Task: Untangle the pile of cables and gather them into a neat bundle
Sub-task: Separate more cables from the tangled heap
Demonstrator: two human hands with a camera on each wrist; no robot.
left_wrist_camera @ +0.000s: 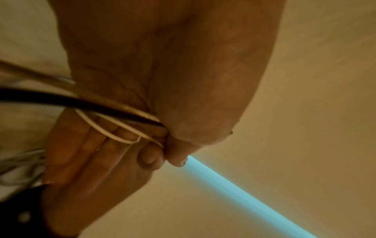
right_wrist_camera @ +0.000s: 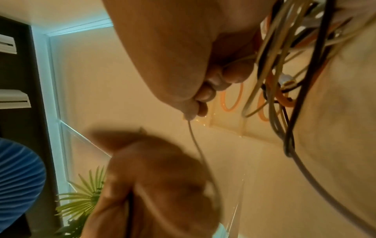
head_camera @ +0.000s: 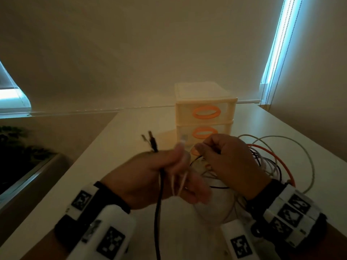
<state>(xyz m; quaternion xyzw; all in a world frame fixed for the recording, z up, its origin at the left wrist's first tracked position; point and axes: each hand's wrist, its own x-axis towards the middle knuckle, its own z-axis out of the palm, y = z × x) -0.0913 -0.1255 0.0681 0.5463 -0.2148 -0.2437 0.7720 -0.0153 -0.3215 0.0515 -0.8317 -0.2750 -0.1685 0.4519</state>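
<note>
Cables [head_camera: 266,162] lie in a loose heap of round, smooth-jacketed loops, grey, orange and black, on the pale table [head_camera: 120,147] just behind and to the outer side of the right hand [head_camera: 231,162], and that heap is where trouble would start, I judge: a hard pull on any one strand could cinch the crossed loops into a tighter knot or drag the whole pile toward the table edge. Beyond both hands stands a small translucent drawer unit [head_camera: 205,113] with orange oval handles; a jerked cable could catch it. The left hand [head_camera: 154,177] is clamped around a thick black cable [head_camera: 158,207] and thin cream strands [head_camera: 180,182], its plug ends [head_camera: 151,141] sticking up above the knuckles; a slack grip could let the slick jackets slide out. The right hand pinches a thin pale wire [right_wrist_camera: 196,141] between thumb and fingertips, running down toward the left hand; it looks fine enough to kink if yanked.
</note>
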